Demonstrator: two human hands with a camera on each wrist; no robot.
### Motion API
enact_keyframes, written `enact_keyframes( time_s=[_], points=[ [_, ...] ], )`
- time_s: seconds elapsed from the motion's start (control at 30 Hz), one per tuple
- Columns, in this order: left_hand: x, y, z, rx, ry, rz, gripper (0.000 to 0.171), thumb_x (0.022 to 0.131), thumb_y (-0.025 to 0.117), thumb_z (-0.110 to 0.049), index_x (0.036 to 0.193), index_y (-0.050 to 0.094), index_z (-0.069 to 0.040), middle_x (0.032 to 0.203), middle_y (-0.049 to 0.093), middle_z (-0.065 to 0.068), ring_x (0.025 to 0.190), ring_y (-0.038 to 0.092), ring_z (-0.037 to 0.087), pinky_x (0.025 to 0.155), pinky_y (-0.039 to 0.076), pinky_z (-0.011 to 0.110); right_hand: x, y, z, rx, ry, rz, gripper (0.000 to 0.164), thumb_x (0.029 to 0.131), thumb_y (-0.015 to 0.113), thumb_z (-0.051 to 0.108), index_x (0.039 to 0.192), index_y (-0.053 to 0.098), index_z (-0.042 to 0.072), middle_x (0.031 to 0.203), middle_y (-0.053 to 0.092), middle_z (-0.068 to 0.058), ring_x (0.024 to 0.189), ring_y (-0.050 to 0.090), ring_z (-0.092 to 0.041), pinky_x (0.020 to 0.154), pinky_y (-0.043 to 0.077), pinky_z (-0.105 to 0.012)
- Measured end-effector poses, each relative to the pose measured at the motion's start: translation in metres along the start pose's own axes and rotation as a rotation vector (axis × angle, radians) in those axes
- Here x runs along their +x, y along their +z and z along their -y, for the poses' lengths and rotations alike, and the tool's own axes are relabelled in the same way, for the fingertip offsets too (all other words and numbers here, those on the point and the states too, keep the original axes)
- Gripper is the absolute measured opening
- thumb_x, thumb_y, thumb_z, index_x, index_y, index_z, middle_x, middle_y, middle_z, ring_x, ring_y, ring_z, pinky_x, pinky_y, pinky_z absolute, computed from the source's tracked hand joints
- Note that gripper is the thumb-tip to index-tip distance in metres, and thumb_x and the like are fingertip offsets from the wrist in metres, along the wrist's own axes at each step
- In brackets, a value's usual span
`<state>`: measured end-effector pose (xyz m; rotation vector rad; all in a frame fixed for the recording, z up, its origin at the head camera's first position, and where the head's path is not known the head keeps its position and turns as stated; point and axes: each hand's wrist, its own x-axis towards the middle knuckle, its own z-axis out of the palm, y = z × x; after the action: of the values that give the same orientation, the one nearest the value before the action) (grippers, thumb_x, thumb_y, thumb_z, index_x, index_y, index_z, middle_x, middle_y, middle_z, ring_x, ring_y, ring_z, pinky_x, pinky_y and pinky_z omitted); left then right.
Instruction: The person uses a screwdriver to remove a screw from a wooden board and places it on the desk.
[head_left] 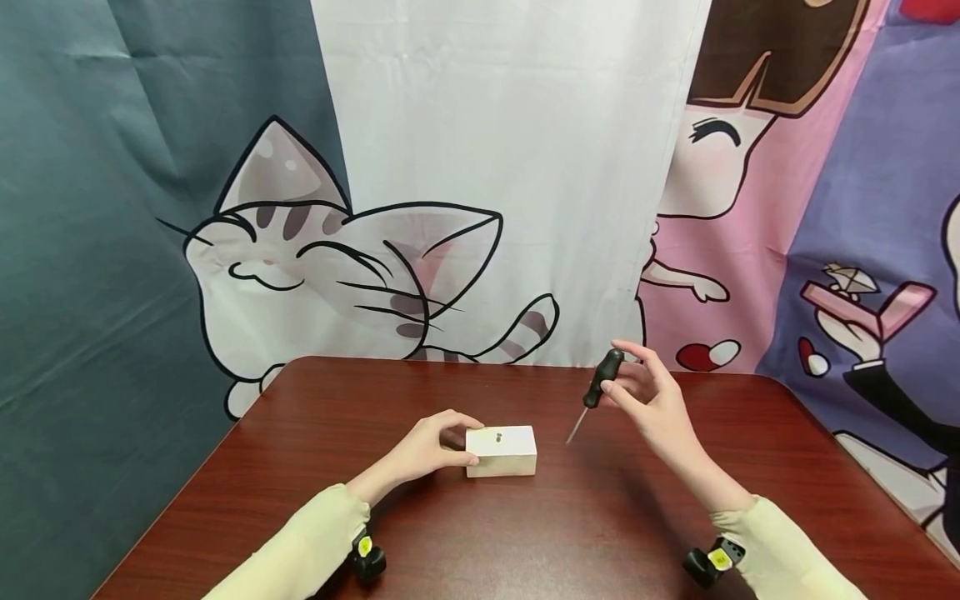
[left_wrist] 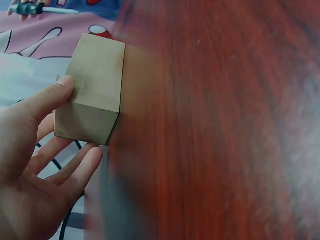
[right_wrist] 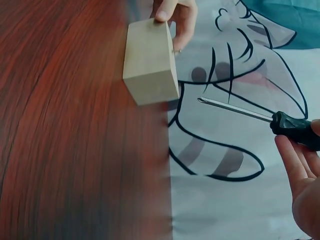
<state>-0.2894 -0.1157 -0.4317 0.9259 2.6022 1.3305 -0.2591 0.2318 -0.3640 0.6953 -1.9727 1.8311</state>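
Observation:
A pale wooden block (head_left: 501, 462) sits on the table, with a small dark screw-like piece (head_left: 498, 437) on its top face, too small to make out fully. My left hand (head_left: 431, 446) grips the block's left end, thumb on the near side (left_wrist: 45, 102) and fingers partly hidden behind. To the right, my right hand (head_left: 652, 400) holds a screwdriver (head_left: 602, 379) by its black handle, raised above the table. Its metal shaft (right_wrist: 235, 108) slants down toward the table, the tip apart from the block.
The reddish-brown wooden table (head_left: 337, 533) stretches under both arms. A printed cloth (head_left: 517, 125) with a cartoon cat and figures hangs behind the far edge. Small black devices (head_left: 369, 560) are strapped to both wrists over pale yellow sleeves.

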Motion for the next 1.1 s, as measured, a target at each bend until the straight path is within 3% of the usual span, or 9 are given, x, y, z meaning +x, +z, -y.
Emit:
enact_keyframes(
  time_s=[0.33, 0.5, 1.0, 1.1],
  points=[
    [0.001, 0.015, -0.01, -0.031, 0.007, 0.056, 0.046, 0.081, 0.083, -0.027, 0.123, 0.066, -0.022, 0.117, 0.07, -0.001, 0.094, 0.069, 0.012, 0.078, 0.056, 0.02, 0.002, 0.023, 0.003, 0.005, -0.002, -0.016, 0.053, 0.09, 0.065, -0.007, 0.139, 0.047, 0.003, 0.101, 0.071, 0.0, 0.084, 0.074, -0.014, 0.073, 0.061, -0.033],
    [0.003, 0.02, -0.014, -0.066, 0.006, 0.086, 0.045, 0.081, 0.083, -0.025, 0.122, 0.066, -0.021, 0.112, 0.072, 0.001, 0.096, 0.07, 0.015, 0.078, 0.056, 0.017, 0.001, 0.033, 0.005, -0.008, 0.015, -0.019, 0.054, 0.091, 0.065, -0.004, 0.14, 0.046, 0.006, 0.103, 0.071, 0.001, 0.085, 0.073, -0.013, 0.073, 0.061, -0.032],
    [0.002, 0.027, -0.019, -0.121, 0.001, 0.111, 0.045, 0.08, 0.084, -0.022, 0.121, 0.066, -0.02, 0.11, 0.071, 0.004, 0.095, 0.07, 0.013, 0.08, 0.058, 0.022, -0.007, 0.051, 0.002, -0.042, 0.025, -0.038, 0.052, 0.091, 0.067, -0.002, 0.139, 0.05, 0.007, 0.109, 0.072, 0.005, 0.09, 0.071, -0.011, 0.076, 0.061, -0.028],
    [0.001, 0.027, -0.019, -0.126, -0.002, 0.112, 0.044, 0.08, 0.084, -0.021, 0.121, 0.066, -0.02, 0.109, 0.071, 0.004, 0.095, 0.07, 0.014, 0.081, 0.058, 0.023, -0.009, 0.053, 0.0, -0.025, 0.022, -0.037, 0.052, 0.091, 0.066, -0.003, 0.139, 0.05, 0.006, 0.11, 0.072, 0.0, 0.09, 0.071, -0.011, 0.076, 0.061, -0.029]
  ],
)
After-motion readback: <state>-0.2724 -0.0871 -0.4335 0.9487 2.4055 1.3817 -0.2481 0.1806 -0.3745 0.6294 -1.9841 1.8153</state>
